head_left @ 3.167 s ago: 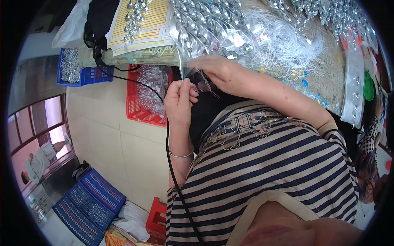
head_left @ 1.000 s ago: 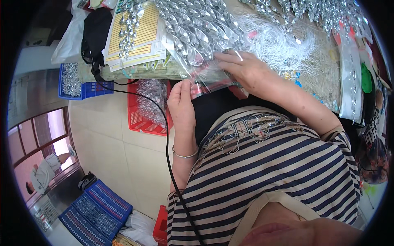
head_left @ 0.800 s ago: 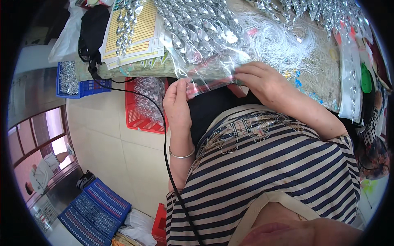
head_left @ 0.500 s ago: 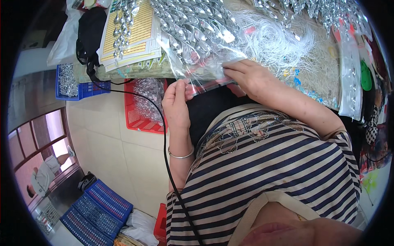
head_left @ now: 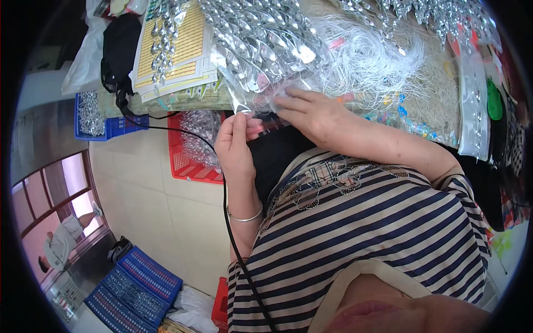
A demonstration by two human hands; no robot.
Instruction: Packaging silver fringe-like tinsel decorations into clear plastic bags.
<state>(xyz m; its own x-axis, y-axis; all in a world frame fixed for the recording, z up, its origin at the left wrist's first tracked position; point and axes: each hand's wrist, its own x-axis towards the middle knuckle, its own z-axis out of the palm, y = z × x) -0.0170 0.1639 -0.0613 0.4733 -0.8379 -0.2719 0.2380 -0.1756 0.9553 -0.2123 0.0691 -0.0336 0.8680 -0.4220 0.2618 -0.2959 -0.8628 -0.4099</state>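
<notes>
A clear plastic bag (head_left: 256, 99) lies over the near edge of the worktable, its open-looking lower end hanging toward me. Silvery drop-shaped beads (head_left: 266, 41) in rows show in or under its far part; the glare hides which. My left hand (head_left: 237, 145) pinches the bag's near left corner between thumb and fingers. My right hand (head_left: 316, 115) rests on the film to the right, its fingers stretched out and pointing left. Beyond my right hand spreads a loose tangle of white thread (head_left: 372, 61).
Yellow-patterned cards (head_left: 191, 55) with bead strands lie left on the table, beside a black bag (head_left: 119, 50). Below are a blue bin (head_left: 114, 130) and a red basket (head_left: 183, 164). A black cable (head_left: 225, 200) runs past my left arm. A person (head_left: 61, 241) is far left.
My right hand has slid left along the plastic film, closer to my left hand. The left hand still pinches the bag and has shifted slightly.
</notes>
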